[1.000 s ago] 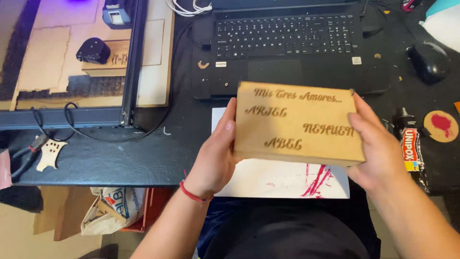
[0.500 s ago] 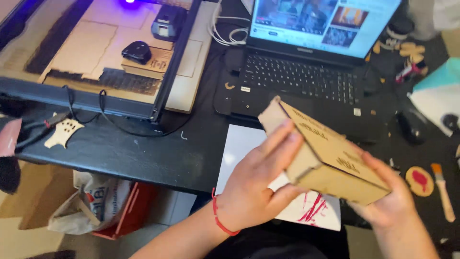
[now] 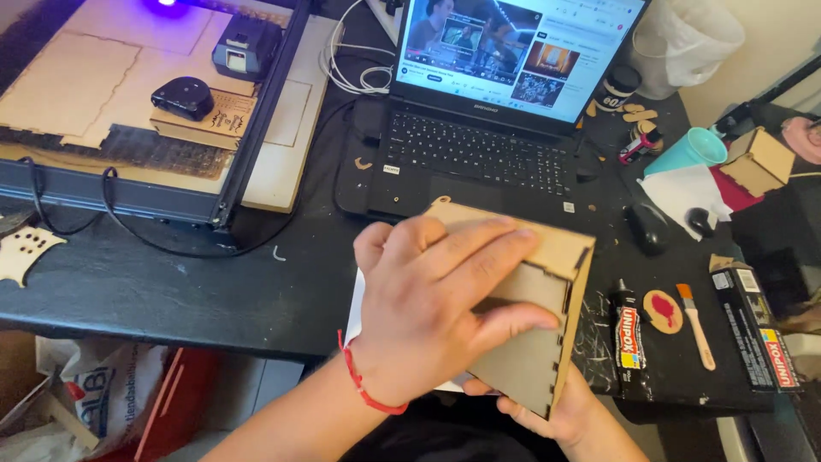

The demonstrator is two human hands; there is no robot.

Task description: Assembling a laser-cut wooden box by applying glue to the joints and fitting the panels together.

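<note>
Far left, on the black desk [image 3: 214, 291]: a small wooden cut-out [image 3: 21, 252] at the edge, and behind it a laser cutter frame [image 3: 248, 145] with light wooden sheets [image 3: 77, 77] and a black round device [image 3: 183, 97] inside. In the middle, an open laptop [image 3: 479, 145], screen lit. Just in front of the laptop: a plywood box [image 3: 534, 334], tilted, one finger-jointed side facing the camera. Left hand [image 3: 428, 316], red string at the wrist, spread flat over the top of the box, fingers stretched out, thumb pressing on the side panel. Right hand [image 3: 556, 415] under the lower corner of the box, mostly hidden, fingers curled around the bottom edge. Further right: a glue tube [image 3: 629, 338], a small brush [image 3: 697, 325], a teal cup [image 3: 694, 150].
</note>
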